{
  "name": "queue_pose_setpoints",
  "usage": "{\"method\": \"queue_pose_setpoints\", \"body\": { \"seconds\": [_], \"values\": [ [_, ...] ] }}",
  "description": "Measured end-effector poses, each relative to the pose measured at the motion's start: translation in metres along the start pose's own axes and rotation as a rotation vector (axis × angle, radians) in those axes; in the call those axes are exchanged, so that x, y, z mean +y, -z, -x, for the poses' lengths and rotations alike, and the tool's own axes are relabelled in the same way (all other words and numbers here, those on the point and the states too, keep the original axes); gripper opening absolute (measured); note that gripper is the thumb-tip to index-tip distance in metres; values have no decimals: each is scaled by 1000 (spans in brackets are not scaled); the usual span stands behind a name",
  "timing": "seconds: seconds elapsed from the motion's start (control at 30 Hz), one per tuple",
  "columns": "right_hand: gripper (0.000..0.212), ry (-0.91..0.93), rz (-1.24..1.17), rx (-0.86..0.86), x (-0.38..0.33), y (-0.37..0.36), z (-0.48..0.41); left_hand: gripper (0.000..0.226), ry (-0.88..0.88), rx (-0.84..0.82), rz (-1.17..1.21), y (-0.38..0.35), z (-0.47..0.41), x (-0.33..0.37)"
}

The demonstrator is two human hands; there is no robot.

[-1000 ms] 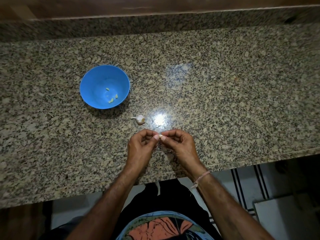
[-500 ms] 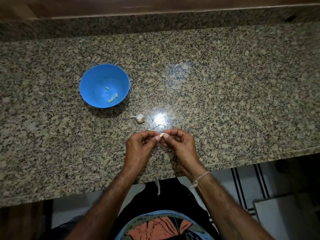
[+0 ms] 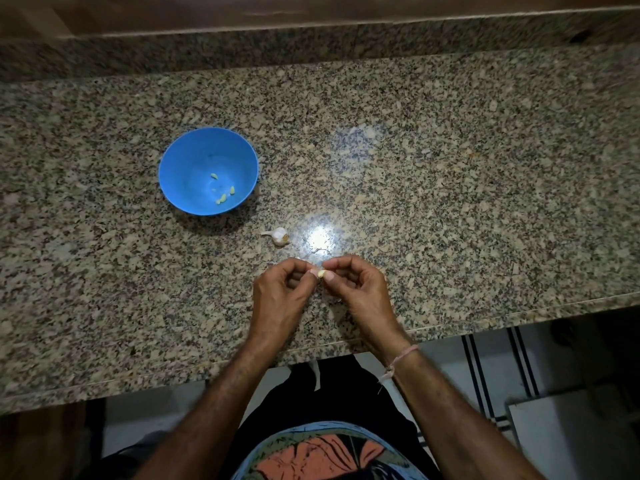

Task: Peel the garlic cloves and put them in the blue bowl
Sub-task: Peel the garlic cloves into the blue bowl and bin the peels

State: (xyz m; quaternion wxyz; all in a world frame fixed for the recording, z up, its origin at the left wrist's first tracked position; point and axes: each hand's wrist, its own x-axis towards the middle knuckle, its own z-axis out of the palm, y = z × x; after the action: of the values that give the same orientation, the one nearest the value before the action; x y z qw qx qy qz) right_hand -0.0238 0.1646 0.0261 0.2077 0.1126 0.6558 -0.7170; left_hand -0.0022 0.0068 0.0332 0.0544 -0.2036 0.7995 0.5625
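Where the hands meet: a small garlic clove (image 3: 321, 273) is held just above the granite counter (image 3: 450, 202), near its front edge and at about the middle of its width.
Left hand (image 3: 277, 296): the thumb and forefinger pinch the clove's left end; the other fingers are curled in toward the palm.
Right hand (image 3: 360, 292): the thumb and forefinger pinch the clove's right end, with the thumbnail up against it; the remaining fingers are curled and tucked under.
Clove state: pale yellow flesh shows between the fingertips; whether any skin is left on it is too small to tell.
Blue bowl (image 3: 194, 168): it stands upright on the counter, to the left of the hands, farther back and well apart from them.
Bowl contents: three small peeled cloves (image 3: 221, 199) lie on the bottom, two close together toward the near right and one alone near the middle.
Garlic bulb (image 3: 278, 236): a partly stripped white head lies on its side between the bowl and the hands, its stem pointing left, touching neither.
Glare (image 3: 318, 237): a bright spot of reflected light sits on the stone just right of the bulb.
Right wrist: a thin pink thread bracelet (image 3: 401, 358) is tied around it.
Backsplash (image 3: 311, 46): a strip of the same speckled stone rises along the counter's far edge.
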Motion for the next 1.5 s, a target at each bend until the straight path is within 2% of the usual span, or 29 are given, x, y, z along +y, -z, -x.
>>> {"method": "queue_pose_setpoints", "body": {
  "seconds": [0.1, 0.23, 0.37, 0.5, 0.6, 0.67, 0.77, 0.93, 1.03, 1.13, 1.23, 1.33, 1.5],
  "values": [
    [12, 145, 160, -50, 1, -2, 0, 7, 57, 3, 18, -1, -1, -1],
    [10, 189, 235, -39, 3, -3, -3, 11, 156, -31, 113, -2, -3, -2],
    [7, 159, 214, 17, 7, -5, -4, 12, 309, -65, 271, -6, -1, 2],
    [14, 50, 102, 54, 13, -8, -6, 14, 378, -74, 349, -12, 0, 9],
    [28, -67, -132, 77, 11, -11, -4, 13, 343, -33, 260, -15, -2, 11],
    [34, -117, -232, 115, 5, -9, -3, 13, 283, 20, 109, -15, -5, 8],
    [28, -156, -276, 114, -3, -3, -6, 7, 179, 56, -111, -13, -7, 8],
    [21, -221, -325, 88, -13, -2, -6, 16, -12, 61, -226, -11, -7, 3],
    [21, -271, -350, 79, -13, -3, -6, 11, -77, 62, -305, -11, -7, 3],
    [23, -296, -345, 81, -11, -5, -6, 22, -116, 17, -183, -11, -7, 6],
    [26, -299, -321, 64, -12, -6, -5, 17, -116, -48, -35, -11, -6, 8],
    [26, -293, -323, 51, -10, -8, -5, 7, -44, -27, 30, -11, -5, 8],
    [14, -261, -304, 34, -4, -7, -7, 9, 74, 4, 122, -10, -8, 6]
  ]
}}
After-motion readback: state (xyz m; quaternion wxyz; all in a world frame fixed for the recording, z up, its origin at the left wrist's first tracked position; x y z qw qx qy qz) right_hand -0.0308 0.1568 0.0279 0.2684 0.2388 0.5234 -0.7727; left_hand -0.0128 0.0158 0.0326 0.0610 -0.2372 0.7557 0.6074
